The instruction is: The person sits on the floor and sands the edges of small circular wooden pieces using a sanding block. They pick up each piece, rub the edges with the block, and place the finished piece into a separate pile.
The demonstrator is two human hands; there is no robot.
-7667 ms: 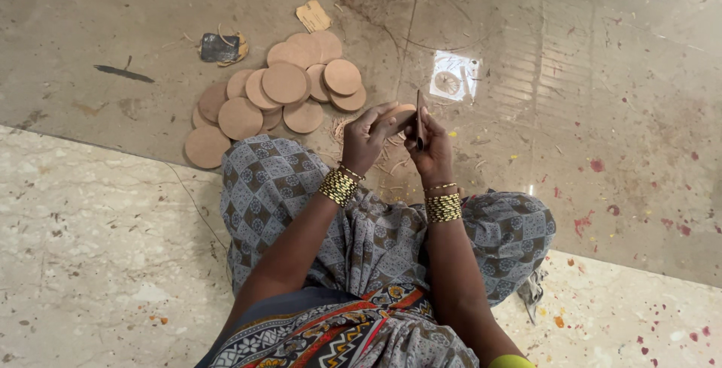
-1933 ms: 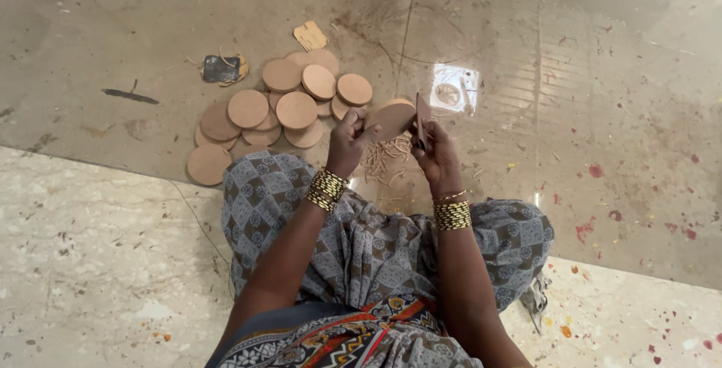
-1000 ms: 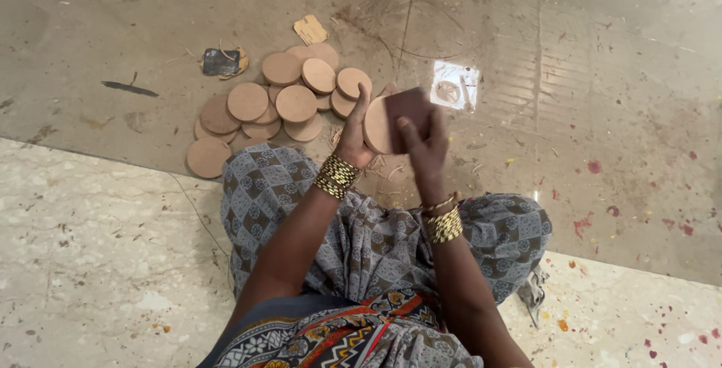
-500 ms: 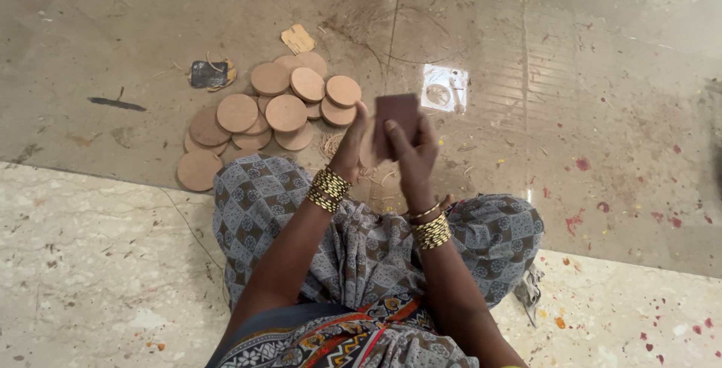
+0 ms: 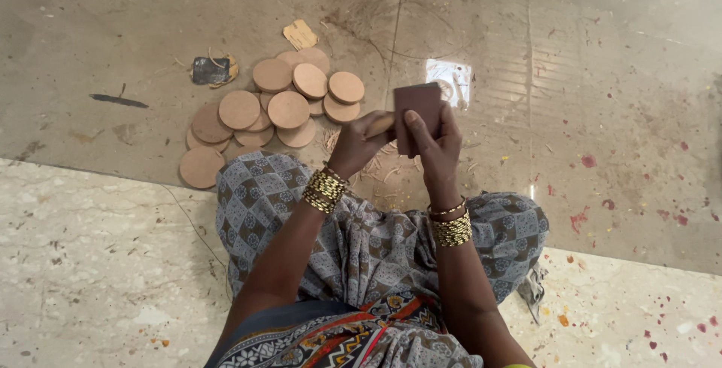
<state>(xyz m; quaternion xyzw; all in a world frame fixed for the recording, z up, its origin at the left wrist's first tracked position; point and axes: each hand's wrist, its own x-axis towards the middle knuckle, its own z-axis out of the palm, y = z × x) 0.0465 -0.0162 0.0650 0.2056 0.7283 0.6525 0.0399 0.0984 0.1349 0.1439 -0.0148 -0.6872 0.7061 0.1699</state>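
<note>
I sit on the floor with both hands raised in front of my knees. My right hand [image 5: 435,146] grips a dark brown rectangular sheet, likely sandpaper [image 5: 418,108], held upright against a round wooden disc [image 5: 380,124]. My left hand [image 5: 361,142] holds that disc edge-on; most of it is hidden behind the fingers and the sheet. Gold bangles circle both wrists.
A heap of round wooden discs [image 5: 272,103] lies on the floor to the left. Beyond it are a small tan scrap [image 5: 300,34], a dark block [image 5: 210,71] and a thin dark tool [image 5: 117,100]. Wood shavings [image 5: 383,176] litter the floor below my hands. A small clear packet [image 5: 451,80] lies behind.
The knife-like tool seen earlier in my right hand is gone; that hand has taken up the brown sheet and set it against the disc. The view shifted slightly.
</note>
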